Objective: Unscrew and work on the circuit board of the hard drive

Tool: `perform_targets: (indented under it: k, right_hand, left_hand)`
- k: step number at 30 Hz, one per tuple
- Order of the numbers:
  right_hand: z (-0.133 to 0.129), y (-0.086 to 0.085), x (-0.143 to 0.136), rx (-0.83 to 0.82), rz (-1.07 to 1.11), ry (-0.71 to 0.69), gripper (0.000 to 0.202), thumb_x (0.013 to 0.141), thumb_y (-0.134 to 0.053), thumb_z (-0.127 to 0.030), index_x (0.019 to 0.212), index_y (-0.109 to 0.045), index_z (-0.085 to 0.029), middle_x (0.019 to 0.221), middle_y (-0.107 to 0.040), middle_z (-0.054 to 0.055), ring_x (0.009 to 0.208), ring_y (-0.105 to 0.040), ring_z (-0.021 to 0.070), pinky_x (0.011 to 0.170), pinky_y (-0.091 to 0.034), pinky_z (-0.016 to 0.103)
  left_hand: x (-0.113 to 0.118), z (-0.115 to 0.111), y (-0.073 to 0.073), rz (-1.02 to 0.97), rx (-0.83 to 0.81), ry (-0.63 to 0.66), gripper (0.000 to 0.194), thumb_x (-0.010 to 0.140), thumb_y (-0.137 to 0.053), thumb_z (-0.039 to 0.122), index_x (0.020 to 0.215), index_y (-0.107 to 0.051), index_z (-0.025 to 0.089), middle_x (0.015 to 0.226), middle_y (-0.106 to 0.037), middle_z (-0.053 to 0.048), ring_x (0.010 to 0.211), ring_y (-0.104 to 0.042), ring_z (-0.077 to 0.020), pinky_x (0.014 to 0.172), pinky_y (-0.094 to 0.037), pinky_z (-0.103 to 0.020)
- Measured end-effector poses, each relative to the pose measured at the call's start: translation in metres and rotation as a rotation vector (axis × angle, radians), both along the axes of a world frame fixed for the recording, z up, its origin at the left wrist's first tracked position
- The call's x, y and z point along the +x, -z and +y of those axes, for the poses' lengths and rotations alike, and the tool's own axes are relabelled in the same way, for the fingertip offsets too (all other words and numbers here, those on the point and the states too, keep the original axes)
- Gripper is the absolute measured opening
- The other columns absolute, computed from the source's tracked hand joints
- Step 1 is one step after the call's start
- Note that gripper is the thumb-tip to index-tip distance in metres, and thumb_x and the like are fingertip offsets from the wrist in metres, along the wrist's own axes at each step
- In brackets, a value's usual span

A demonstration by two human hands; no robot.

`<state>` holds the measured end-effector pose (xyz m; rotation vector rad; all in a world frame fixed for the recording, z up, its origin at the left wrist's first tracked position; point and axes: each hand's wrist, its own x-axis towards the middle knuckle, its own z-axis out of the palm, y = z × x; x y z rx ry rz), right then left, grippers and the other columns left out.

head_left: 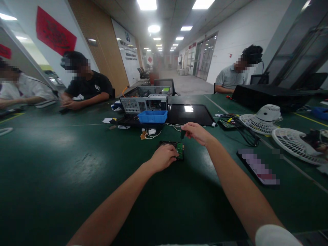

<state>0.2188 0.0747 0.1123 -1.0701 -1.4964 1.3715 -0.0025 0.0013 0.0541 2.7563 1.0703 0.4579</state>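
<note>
A small dark device with a green circuit board [180, 149] lies flat on the green table [102, 191]. Over its left part rests my left hand [164, 157], fingers bent and lying on it, covering much of the device. My right hand [196, 133] is raised just beyond and to the right of the board, its fingers pinched round a dark-handled tool [182, 133] held upright. The tool looks like a screwdriver; its tip is too small to make out.
Behind stand a blue bin [153, 117], an open computer case [143, 100] and a black panel [191, 114]. White cables lie near them. At the right are a phone [257, 167], fan parts [263, 121] and another circuit board [228, 123]. Several people sit across the table.
</note>
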Motion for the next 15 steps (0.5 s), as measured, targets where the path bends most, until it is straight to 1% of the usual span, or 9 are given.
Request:
perform_targets:
  k: [3,5,9,12,15]
  right_hand:
    - [0.001,0.002,0.0,0.008,0.007,-0.008,0.021,0.078,-0.073,-0.036,0.08,-0.064,-0.018,0.078,-0.066,0.003,0.056,-0.05,0.0103,0.046,-0.034,0.024]
    - [0.001,0.001,0.0,0.012,0.011,-0.007,0.019,0.079,-0.071,-0.035,0.086,-0.067,-0.018,0.084,-0.07,0.004,0.054,-0.048,0.0094,0.044,-0.031,0.023]
    - [-0.002,-0.002,0.0,-0.007,0.003,-0.059,0.025,0.082,-0.065,-0.036,0.098,-0.072,-0.018,0.092,-0.073,0.007,0.054,-0.048,0.0091,0.042,-0.028,0.023]
    - [-0.006,-0.006,-0.001,-0.016,-0.019,-0.113,0.025,0.085,-0.061,-0.038,0.09,-0.073,-0.017,0.093,-0.074,0.008,0.054,-0.05,0.0095,0.043,-0.029,0.023]
    - [-0.009,-0.009,-0.002,-0.022,-0.037,-0.12,0.025,0.086,-0.06,-0.039,0.084,-0.071,-0.017,0.094,-0.074,0.008,0.054,-0.051,0.01,0.043,-0.031,0.024]
  left_hand:
    - [0.0,0.0,-0.001,0.0,-0.002,-0.006,0.023,0.092,-0.068,0.022,0.114,-0.073,0.023,0.114,-0.068,-0.006,0.109,-0.061,-0.0235,0.1,-0.047,-0.04]
    - [0.0,0.0,-0.001,0.004,-0.004,-0.007,0.022,0.092,-0.068,0.022,0.114,-0.073,0.022,0.115,-0.068,-0.006,0.109,-0.061,-0.0235,0.1,-0.047,-0.04]
    - [0.0,0.0,-0.001,0.006,-0.008,-0.003,0.022,0.092,-0.068,0.023,0.114,-0.073,0.022,0.116,-0.068,-0.006,0.11,-0.06,-0.0238,0.1,-0.047,-0.04]
    - [0.0,-0.001,-0.001,0.008,-0.006,-0.005,0.022,0.093,-0.067,0.023,0.114,-0.073,0.022,0.115,-0.068,-0.007,0.111,-0.06,-0.0244,0.1,-0.047,-0.041]
    - [0.001,-0.001,-0.002,0.021,-0.013,-0.013,0.023,0.092,-0.068,0.023,0.115,-0.073,0.022,0.116,-0.067,-0.007,0.111,-0.06,-0.0246,0.101,-0.047,-0.041]
